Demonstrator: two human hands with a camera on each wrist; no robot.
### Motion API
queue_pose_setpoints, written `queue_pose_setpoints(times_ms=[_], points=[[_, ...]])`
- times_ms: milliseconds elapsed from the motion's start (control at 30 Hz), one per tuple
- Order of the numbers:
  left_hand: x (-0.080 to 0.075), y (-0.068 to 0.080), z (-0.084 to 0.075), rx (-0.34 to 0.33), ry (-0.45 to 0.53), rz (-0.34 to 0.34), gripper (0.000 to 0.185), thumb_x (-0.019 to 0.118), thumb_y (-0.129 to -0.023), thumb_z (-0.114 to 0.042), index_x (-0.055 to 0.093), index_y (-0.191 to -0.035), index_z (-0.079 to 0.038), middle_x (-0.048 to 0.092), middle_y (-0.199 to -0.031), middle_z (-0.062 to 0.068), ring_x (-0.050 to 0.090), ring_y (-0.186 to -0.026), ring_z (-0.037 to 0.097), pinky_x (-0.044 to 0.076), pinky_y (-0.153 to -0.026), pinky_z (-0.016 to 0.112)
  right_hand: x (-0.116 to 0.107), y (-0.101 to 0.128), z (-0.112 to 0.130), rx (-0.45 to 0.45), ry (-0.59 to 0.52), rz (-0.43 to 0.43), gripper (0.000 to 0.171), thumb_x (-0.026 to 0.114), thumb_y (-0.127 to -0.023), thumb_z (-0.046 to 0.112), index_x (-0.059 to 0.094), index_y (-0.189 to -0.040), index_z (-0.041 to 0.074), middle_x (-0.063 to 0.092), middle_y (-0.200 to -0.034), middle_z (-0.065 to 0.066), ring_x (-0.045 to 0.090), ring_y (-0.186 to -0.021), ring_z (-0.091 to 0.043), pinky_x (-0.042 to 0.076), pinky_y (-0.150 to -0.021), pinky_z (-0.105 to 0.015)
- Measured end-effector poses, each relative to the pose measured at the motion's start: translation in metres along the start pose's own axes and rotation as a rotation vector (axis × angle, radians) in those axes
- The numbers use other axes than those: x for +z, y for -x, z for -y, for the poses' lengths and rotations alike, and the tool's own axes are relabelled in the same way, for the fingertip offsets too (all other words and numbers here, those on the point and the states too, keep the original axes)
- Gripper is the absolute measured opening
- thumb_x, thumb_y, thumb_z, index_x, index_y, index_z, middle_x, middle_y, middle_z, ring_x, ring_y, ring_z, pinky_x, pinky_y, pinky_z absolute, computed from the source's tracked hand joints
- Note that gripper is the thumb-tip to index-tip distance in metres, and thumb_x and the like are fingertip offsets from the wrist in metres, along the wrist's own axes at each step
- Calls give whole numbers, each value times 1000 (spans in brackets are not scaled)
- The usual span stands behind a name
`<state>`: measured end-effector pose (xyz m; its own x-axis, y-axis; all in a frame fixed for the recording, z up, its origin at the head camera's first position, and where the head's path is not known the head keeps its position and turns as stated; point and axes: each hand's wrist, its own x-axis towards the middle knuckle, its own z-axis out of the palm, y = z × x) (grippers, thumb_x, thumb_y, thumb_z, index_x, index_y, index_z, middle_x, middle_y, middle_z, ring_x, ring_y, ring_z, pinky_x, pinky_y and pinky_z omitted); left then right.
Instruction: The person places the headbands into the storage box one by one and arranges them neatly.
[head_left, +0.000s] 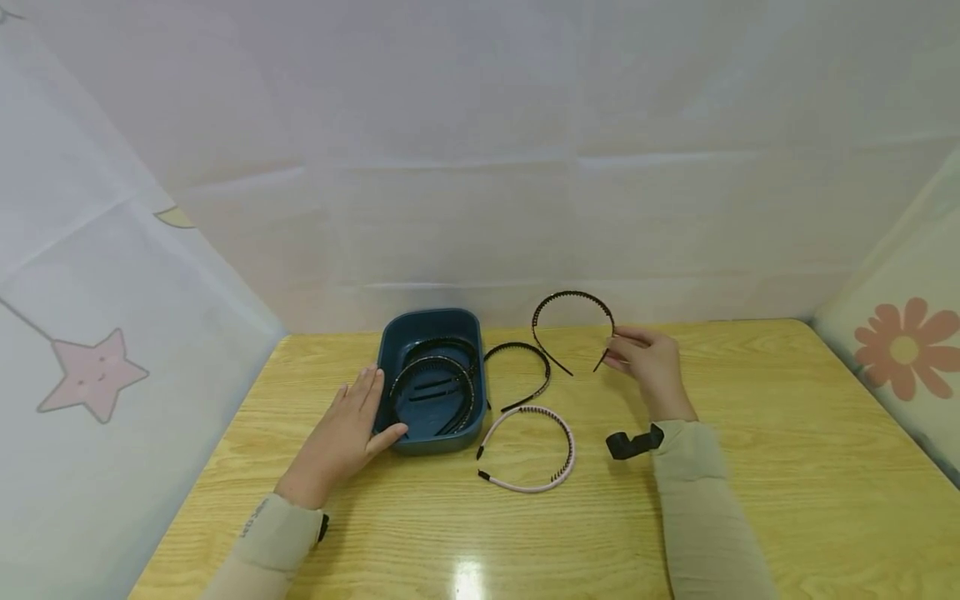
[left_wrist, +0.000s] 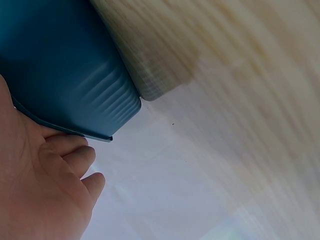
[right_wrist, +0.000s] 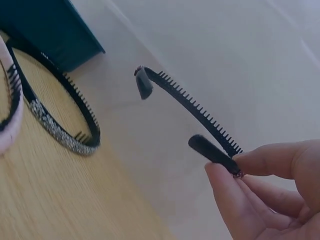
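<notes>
My right hand (head_left: 647, 367) pinches a black toothed headband (head_left: 573, 293) near one end, thumb against fingers. In the right wrist view the headband (right_wrist: 195, 112) shows its inner teeth and two flat ends, above the table's far edge. On the left, my left hand (head_left: 341, 437) rests against the rim of a dark blue plastic basket (head_left: 431, 447), fingers extended along its side and thumb over the near corner. From below, the left wrist view shows the fingers (left_wrist: 75, 150) at the rim. Inside the basket lie several black headbands (head_left: 431, 360).
Right of the basket, a black headband (head_left: 549, 375) with a sparkly outer face lies on the wooden table (head_left: 787, 467). Nearer to me lies a pink headband (head_left: 573, 450) with dark teeth and tips. A pale cloth wall (head_left: 450, 208) rises behind the table's far edge.
</notes>
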<state>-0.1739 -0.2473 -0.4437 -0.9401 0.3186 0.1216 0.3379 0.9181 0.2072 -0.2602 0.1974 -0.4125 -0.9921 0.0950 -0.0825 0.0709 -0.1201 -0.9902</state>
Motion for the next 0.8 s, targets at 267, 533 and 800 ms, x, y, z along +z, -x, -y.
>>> queue_pose_setpoints(times_ms=[267,533,800], points=[[0,0,0,0,-3,7,95,50,-101,-61,16,-159,6,9,-168,22,12,-154,39,13,-124,60,18,4,1,-18,-33,63,41,66,-97,2,55,-135,-11,71,-97,0,72,-91,-17,61,-83,-27],[-2,0,0,-6,3,15,95,49,-101,-61,16,-160,6,10,-167,23,12,-154,39,12,-124,59,41,7,-3,-55,-79,67,38,67,-96,0,57,-132,-10,71,-100,-5,73,-91,-19,62,-82,-29],[-2,0,-1,-6,3,19,96,50,-100,-62,15,-160,6,12,-167,24,12,-154,40,12,-125,58,65,14,-11,-76,-135,71,35,67,-96,-2,59,-129,-8,65,-104,-8,73,-91,-24,62,-83,-31]])
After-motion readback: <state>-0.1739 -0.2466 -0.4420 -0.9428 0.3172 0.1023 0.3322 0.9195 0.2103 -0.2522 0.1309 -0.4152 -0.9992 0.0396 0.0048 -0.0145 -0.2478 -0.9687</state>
